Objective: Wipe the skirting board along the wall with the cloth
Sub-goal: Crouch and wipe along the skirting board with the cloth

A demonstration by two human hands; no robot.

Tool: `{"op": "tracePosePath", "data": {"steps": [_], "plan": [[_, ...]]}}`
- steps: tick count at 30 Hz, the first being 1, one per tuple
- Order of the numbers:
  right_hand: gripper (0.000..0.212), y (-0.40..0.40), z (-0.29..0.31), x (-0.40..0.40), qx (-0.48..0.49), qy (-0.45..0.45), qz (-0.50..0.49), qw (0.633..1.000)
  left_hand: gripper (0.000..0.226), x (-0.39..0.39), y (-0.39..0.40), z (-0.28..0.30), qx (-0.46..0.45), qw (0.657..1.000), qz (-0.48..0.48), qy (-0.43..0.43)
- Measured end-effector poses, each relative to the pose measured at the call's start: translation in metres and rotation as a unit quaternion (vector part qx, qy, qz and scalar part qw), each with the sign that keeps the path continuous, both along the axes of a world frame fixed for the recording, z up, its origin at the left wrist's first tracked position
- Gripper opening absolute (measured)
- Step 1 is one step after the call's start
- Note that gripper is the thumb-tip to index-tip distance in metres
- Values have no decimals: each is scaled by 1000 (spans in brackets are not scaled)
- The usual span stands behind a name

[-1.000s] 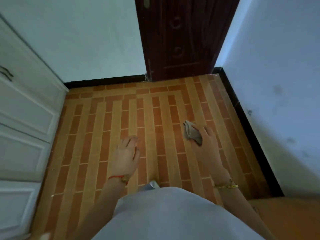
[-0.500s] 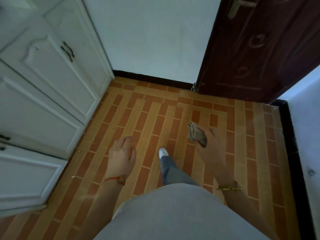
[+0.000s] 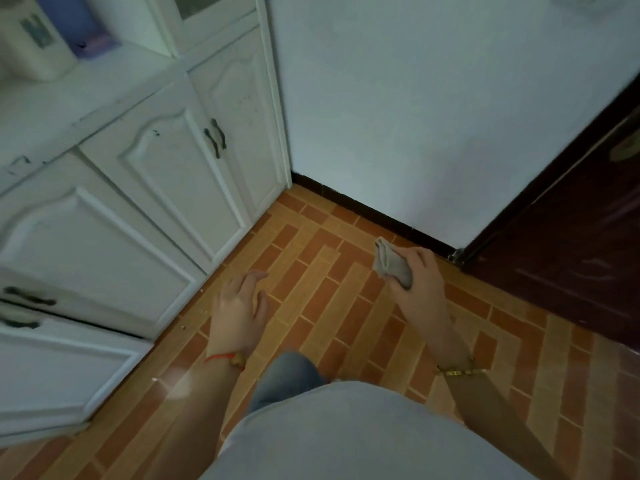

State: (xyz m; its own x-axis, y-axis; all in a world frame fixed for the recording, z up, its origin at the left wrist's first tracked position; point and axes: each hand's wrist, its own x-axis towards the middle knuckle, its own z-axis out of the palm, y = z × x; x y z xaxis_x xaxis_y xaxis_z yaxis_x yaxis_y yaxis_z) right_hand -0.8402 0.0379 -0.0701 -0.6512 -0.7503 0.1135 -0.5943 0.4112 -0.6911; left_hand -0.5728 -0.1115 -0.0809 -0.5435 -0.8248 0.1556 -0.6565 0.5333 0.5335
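fingers of the right hand curl round the cloth, now brought near the skirting just beyond them, so wiping can likely start; left hand hangs loose, holding nothing.

no text can be read. the white jug on the cabinet top bears a dark mark, too blurred to make out.
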Motion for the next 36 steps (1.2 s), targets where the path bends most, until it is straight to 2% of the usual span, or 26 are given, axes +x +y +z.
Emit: {"op": "tracePosePath", "data": {"steps": [8, 15, 19, 27, 36], "plan": [[47, -145, -37, -46, -8, 12, 31, 999, 33, -40, -138, -27, 29, 999, 38, -20], [42, -291, -43, -72, -9, 26, -15, 1000, 39, -77, -306, -17, 34, 999, 14, -13], [42, -368, -37, -92, -25, 15, -43, 999, 40, -105, -399, -7, 13, 999, -34, -19], [40, -459, -50, -126, 25, -8, -78, 997, 34, -168, -517, -15, 27, 994, -107, -22], [42, -551, -86, -190, 67, -65, -123, 988, 42, -254, -620, -56, 64, 987, -145, -40]]}}
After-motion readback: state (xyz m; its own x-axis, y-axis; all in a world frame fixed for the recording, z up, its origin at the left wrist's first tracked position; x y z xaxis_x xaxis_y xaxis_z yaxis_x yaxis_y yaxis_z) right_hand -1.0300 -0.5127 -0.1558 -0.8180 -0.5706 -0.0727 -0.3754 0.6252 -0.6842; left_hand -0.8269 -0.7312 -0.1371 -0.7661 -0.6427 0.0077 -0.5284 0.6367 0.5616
